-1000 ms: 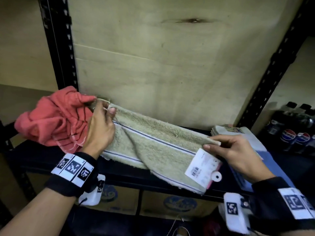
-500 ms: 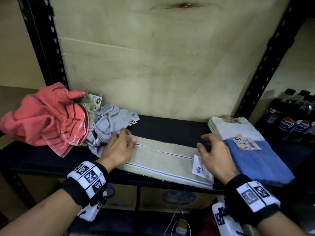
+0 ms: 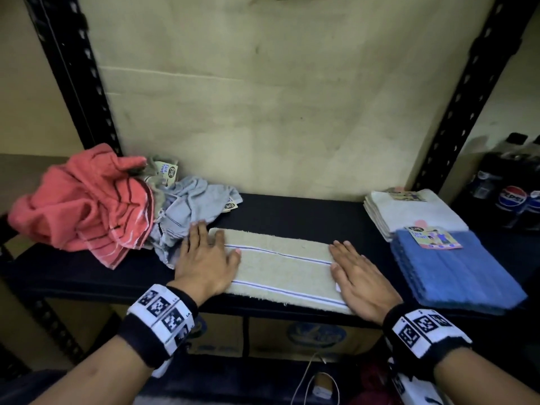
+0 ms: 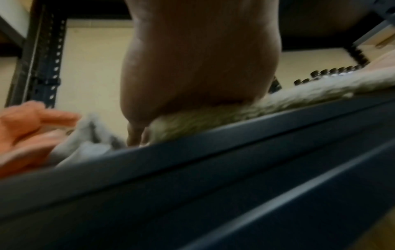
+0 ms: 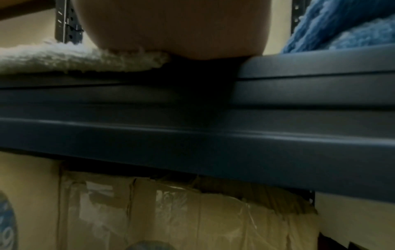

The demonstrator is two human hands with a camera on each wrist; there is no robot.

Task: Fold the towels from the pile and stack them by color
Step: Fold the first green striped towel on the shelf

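Note:
A beige towel [image 3: 280, 270] with thin blue stripes lies folded into a long strip on the dark shelf [image 3: 292, 211]. My left hand [image 3: 206, 258] presses flat on its left end and my right hand [image 3: 358, 273] presses flat on its right end, fingers straight. The left wrist view shows my palm [image 4: 198, 67] bearing down on the beige towel [image 4: 213, 115]; the right wrist view shows the same with the beige towel [image 5: 64, 57]. At the left sits the pile: a crumpled red towel [image 3: 81, 206] and a grey towel [image 3: 190, 206]. Folded white towels [image 3: 409, 211] and a folded blue towel [image 3: 450, 273] lie at the right.
Black perforated rack posts [image 3: 76, 83] stand at both sides, with a beige back panel behind. Dark soda bottles [image 3: 511, 194] stand at the far right. Cardboard boxes [image 5: 171, 211] fill the level below the shelf edge [image 5: 192, 132].
One second ago both hands held the beige towel up by its corners. It now lies folded on the shelf, and both hands have flattened onto its two ends.

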